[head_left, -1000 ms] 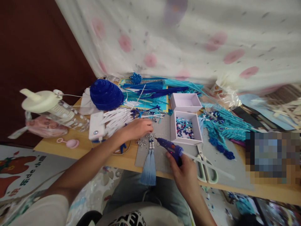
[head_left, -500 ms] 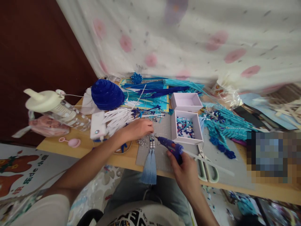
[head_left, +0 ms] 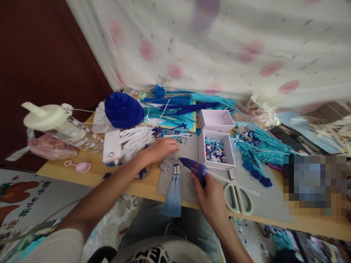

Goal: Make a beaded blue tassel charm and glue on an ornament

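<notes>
My right hand (head_left: 210,190) is wrapped round a blue glue gun (head_left: 195,168), with a long translucent glue stick (head_left: 236,179) coming out of its back. The gun's tip points left at the top of a beaded tassel pendant (head_left: 176,170). White and dark blue beads run down it to two light blue tassels (head_left: 172,197) that hang over the table edge. Just above the beads, the fingers of my left hand (head_left: 162,149) are pinched together; what they hold is too small to make out. A heap of silver findings (head_left: 165,167) lies left of the pendant.
Scissors (head_left: 238,197) lie right of my right hand. Behind them stand a box of beads (head_left: 204,164) and a second white box (head_left: 216,120). White stems (head_left: 135,140), a blue coil (head_left: 123,111) and a tilted bottle (head_left: 79,135) are at left; turquoise pieces (head_left: 271,146) at right.
The glue gun in my right hand has shifted slightly left, its tip now at the top of the pendant. My left hand stays pinched in nearly the same place. The whole view has shifted a little.
</notes>
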### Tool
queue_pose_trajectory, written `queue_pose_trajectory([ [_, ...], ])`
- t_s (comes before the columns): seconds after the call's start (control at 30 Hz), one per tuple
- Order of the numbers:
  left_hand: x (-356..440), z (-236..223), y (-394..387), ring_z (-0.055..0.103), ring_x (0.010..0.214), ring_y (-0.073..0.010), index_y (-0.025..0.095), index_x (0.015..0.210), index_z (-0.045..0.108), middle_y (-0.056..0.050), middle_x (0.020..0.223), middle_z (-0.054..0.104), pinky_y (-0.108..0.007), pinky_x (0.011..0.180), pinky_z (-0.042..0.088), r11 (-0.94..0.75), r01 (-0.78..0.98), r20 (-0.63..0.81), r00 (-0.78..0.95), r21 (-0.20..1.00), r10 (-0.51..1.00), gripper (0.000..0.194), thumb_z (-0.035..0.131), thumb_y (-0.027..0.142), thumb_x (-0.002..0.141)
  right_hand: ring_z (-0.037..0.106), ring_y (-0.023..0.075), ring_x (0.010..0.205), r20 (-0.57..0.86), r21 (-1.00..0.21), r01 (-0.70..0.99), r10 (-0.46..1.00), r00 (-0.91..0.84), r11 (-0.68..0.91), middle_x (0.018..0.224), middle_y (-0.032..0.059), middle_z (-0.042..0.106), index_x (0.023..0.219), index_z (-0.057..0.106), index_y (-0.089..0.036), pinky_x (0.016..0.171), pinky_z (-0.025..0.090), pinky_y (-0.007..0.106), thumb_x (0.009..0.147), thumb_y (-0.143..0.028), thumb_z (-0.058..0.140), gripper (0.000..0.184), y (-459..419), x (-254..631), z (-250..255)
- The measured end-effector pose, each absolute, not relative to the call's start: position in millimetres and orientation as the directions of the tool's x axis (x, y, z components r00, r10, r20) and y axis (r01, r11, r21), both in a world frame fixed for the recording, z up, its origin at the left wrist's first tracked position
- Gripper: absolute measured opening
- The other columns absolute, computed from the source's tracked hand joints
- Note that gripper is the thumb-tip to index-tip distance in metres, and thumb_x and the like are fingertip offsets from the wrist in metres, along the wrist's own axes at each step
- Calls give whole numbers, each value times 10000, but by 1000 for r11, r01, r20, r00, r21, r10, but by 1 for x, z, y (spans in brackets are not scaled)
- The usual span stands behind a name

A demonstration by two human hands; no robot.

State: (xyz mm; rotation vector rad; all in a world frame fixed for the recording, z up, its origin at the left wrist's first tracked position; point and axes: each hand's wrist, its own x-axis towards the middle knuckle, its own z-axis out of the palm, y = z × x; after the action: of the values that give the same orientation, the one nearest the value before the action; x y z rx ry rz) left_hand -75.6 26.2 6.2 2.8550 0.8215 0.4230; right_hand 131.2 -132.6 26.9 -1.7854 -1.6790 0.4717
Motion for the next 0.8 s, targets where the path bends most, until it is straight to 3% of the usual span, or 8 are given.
queue_pose_trajectory([
  [0.13, -76, 0, 28, 644, 902, -206, 181, 1056, 713, -71, 937, 689, -311, 787, 474, -826, 540, 256, 785, 164, 564, 255, 495, 104, 949, 702, 283, 697, 160, -625, 780, 981, 114, 11, 776, 108, 738, 959, 696, -167, 606, 472, 342, 954, -429, 445, 363, -132, 131, 22],
  [0.33, -75, 1, 28, 647, 984, -223, 186, 1146, 691, -95, 1018, 689, -345, 854, 502, -793, 575, 271, 745, 200, 609, 346, 497, 38, 901, 711, 304, 732, 153, -626, 780, 981, 119, 3, 809, 121, 746, 1009, 692, -155, 627, 491, 363, 952, -437, 447, 378, -132, 130, 22],
  [0.57, -73, 3, 25, 645, 1002, -201, 162, 1066, 714, -94, 1041, 675, -338, 884, 529, -747, 541, 352, 662, 386, 662, 331, 452, 32, 910, 659, 254, 617, 156, -651, 759, 978, 139, -4, 709, 83, 706, 963, 705, -168, 598, 479, 338, 943, -441, 473, 358, -132, 132, 25],
  [0.7, -77, 10, 19, 659, 986, -186, 154, 1051, 716, -97, 1066, 677, -332, 885, 537, -736, 480, 406, 622, 478, 670, 320, 440, 50, 927, 673, 259, 637, 145, -648, 761, 979, 140, -13, 721, 87, 712, 962, 705, -169, 596, 481, 337, 948, -436, 481, 349, -134, 132, 24],
  [0.8, -86, 18, 14, 666, 1008, -179, 157, 1046, 715, -90, 1070, 700, -322, 912, 533, -774, 399, 403, 683, 492, 609, 288, 473, 54, 928, 700, 269, 699, 137, -672, 741, 981, 136, -9, 797, 99, 742, 1015, 703, -164, 627, 503, 342, 955, -418, 487, 339, -134, 132, 25],
])
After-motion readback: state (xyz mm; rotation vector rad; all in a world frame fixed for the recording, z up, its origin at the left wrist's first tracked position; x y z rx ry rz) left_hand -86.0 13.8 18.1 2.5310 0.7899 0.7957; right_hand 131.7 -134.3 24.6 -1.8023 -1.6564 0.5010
